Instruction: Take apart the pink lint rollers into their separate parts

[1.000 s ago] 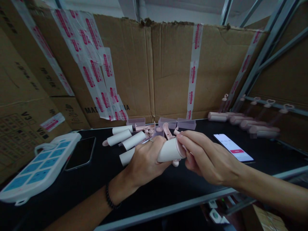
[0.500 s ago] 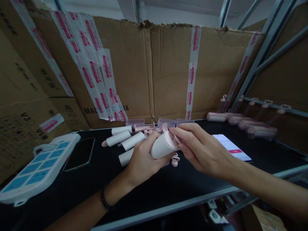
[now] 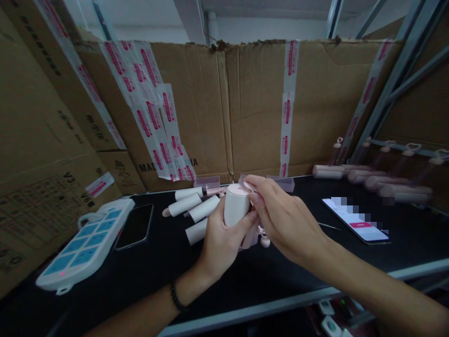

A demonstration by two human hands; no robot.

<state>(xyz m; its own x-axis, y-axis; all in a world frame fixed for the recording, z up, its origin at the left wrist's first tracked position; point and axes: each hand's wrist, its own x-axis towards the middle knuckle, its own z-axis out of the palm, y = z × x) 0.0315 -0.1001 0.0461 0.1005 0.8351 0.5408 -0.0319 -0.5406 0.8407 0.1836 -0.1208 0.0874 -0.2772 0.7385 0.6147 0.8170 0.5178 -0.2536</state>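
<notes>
My left hand (image 3: 222,241) is wrapped around a white cylinder (image 3: 235,208) with a pale pink top, tilted slightly with that end up. At the top's right edge, my right hand (image 3: 293,215) pinches a small pale pink piece (image 3: 249,186), mostly hidden by the fingers. I cannot tell whether the piece is attached to the cylinder. Several similar white cylinders (image 3: 204,208) lie to the left of my left hand. A small rounded pink part (image 3: 265,240) lies below my right hand. Translucent pinkish trays (image 3: 285,184) stand behind the hands.
A white power strip (image 3: 75,250) and a dark phone (image 3: 136,227) lie at left. At right are a lit phone (image 3: 372,231), a thin metal rod (image 3: 329,226) and several pink cylinders (image 3: 328,172) with heart-shaped loops. Cardboard (image 3: 257,107) walls the back; a metal edge (image 3: 266,306) runs along the front.
The white cylinder has turned more upright in my left hand. My right hand stays at its pink top, still pinching. The whole view has shifted, moving the surroundings rightward.
</notes>
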